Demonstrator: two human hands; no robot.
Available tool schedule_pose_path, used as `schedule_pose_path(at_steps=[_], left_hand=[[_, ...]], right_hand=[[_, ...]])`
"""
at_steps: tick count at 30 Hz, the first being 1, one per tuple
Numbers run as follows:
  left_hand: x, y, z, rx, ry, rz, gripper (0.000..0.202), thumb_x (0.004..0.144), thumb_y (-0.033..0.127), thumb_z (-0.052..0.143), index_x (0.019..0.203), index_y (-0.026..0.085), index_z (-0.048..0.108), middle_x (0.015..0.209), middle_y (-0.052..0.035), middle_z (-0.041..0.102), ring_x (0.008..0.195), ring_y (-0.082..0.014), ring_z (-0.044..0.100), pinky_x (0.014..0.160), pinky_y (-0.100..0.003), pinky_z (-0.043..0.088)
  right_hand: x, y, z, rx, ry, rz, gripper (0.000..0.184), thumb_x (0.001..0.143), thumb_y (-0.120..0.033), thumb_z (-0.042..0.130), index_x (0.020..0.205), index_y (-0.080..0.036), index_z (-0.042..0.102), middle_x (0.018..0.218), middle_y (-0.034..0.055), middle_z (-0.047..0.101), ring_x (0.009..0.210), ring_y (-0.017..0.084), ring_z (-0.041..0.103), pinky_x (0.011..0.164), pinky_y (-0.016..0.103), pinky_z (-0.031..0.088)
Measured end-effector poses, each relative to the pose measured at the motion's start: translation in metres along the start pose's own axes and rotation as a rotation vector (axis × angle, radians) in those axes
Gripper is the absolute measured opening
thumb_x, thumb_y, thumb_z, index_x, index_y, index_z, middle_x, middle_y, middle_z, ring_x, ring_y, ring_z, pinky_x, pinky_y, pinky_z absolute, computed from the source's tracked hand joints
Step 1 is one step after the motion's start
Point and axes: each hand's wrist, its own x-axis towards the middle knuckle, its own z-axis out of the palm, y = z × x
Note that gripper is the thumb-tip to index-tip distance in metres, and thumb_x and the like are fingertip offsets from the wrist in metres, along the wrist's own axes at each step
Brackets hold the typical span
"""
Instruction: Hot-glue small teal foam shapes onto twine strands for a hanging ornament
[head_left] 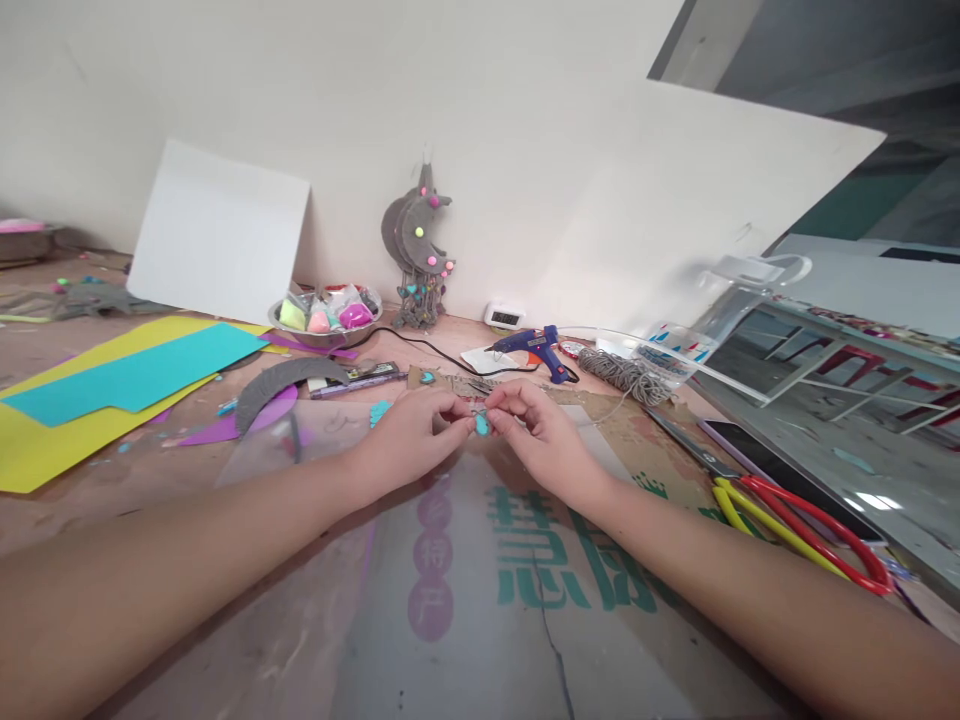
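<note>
A small turquoise piece (481,425) sits between my two hands, low over the work surface. My left hand (416,435) pinches at its left side with thumb and forefinger. On the other side, my right hand (541,435) has thumb and fingertips closed at its upper right edge. A thin dark strand seems to run between the fingertips, too fine to make out. Just behind my left hand lies a textured turquoise bit (379,411). Beneath both hands is a translucent plastic sheet (465,640) over printed cardboard.
Scissors (750,490) and a phone (787,475) lie right. Behind are a blue glue gun (536,348), grey cord (626,375), a bowl (330,335) of colored packets and a grey moon ornament (416,235) against the wall. Left are turquoise foam (150,375) and a grey crescent (281,385).
</note>
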Motion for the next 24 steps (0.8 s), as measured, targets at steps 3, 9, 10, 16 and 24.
schedule_pose_path(at_steps=[3,9,10,16,24], left_hand=[[0.0006,0.0002,-0.0008,-0.041,0.007,-0.028,0.023,0.084,0.030,0.044,0.075,0.017,0.062,0.077,-0.0003,0.063,0.073,-0.0147,0.055,0.065,-0.025,0.040],[0.0024,-0.0037,-0.0021,-0.105,0.104,-0.107,0.025,0.084,0.036,0.044,0.077,0.017,0.058,0.076,0.0008,0.061,0.073,-0.0143,0.055,0.066,-0.024,0.041],[0.0027,-0.0042,-0.0020,-0.115,0.108,-0.105,0.024,0.084,0.035,0.044,0.078,0.017,0.058,0.077,0.0008,0.062,0.075,-0.0144,0.056,0.068,-0.024,0.041],[0.0018,-0.0017,-0.0015,-0.091,0.131,-0.072,0.023,0.085,0.033,0.044,0.079,0.018,0.060,0.077,0.0013,0.062,0.076,-0.0140,0.056,0.068,-0.025,0.041],[-0.0001,-0.0021,-0.0010,-0.028,0.105,-0.024,0.019,0.085,0.029,0.045,0.077,0.018,0.058,0.078,0.0014,0.060,0.077,-0.0138,0.054,0.069,-0.026,0.039]], right_hand=[[0.0006,0.0018,-0.0014,0.086,0.021,0.005,0.009,0.087,-0.030,0.048,0.088,-0.021,0.046,0.071,-0.0026,0.056,0.068,0.012,0.054,0.066,0.025,0.042],[0.0037,0.0019,-0.0038,0.032,0.082,0.093,0.019,0.083,-0.036,0.053,0.078,-0.018,0.053,0.066,-0.0029,0.052,0.059,0.010,0.046,0.058,0.024,0.037],[0.0040,0.0009,-0.0034,0.032,0.057,0.105,0.018,0.082,-0.036,0.055,0.079,-0.018,0.056,0.068,-0.0021,0.054,0.061,0.011,0.047,0.059,0.025,0.038],[0.0042,0.0005,-0.0021,0.074,-0.031,0.159,0.018,0.077,-0.033,0.060,0.087,-0.018,0.064,0.082,0.0011,0.065,0.071,0.013,0.055,0.066,0.026,0.042],[0.0053,0.0056,-0.0034,0.089,-0.013,0.192,0.019,0.076,-0.035,0.061,0.084,-0.019,0.065,0.077,-0.0001,0.063,0.067,0.012,0.053,0.064,0.025,0.041]])
